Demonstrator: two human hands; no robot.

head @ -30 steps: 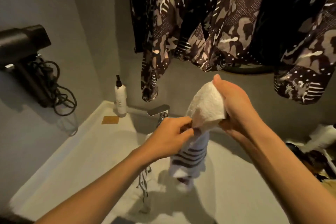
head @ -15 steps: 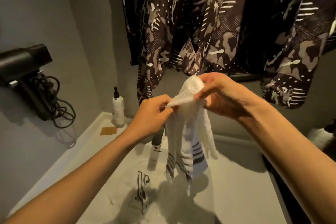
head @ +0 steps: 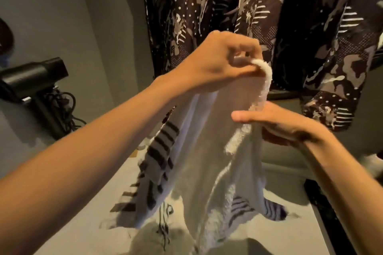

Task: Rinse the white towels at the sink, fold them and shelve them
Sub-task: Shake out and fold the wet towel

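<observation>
While it hung opened out above the sink [head: 87,227], the towel [head: 207,161] was held up by two points along its top edge. White terry was seen across most of it, with dark stripes near the lower hems on both sides, and its bottom corners trailed low over the basin; whether they touched the surface could not be told. The upper corner was pinched by the left hand [head: 219,62], raised highest, with the fingers curled shut on the rolled edge. Lower and to the right, a fold of the same edge was gripped by the right hand [head: 277,124], the thumb laid flat across the top and the fingers closed beneath the cloth. Both bare forearms were stretched forward from the bottom corners of the view. Behind the hands, patterned dark garments [head: 238,12] were hung close to the wall. At the left, a black hair dryer [head: 33,76] was mounted on the grey wall, with its cord [head: 64,107] bundled just below it. Motion blur was seen on the towel's lower part.
</observation>
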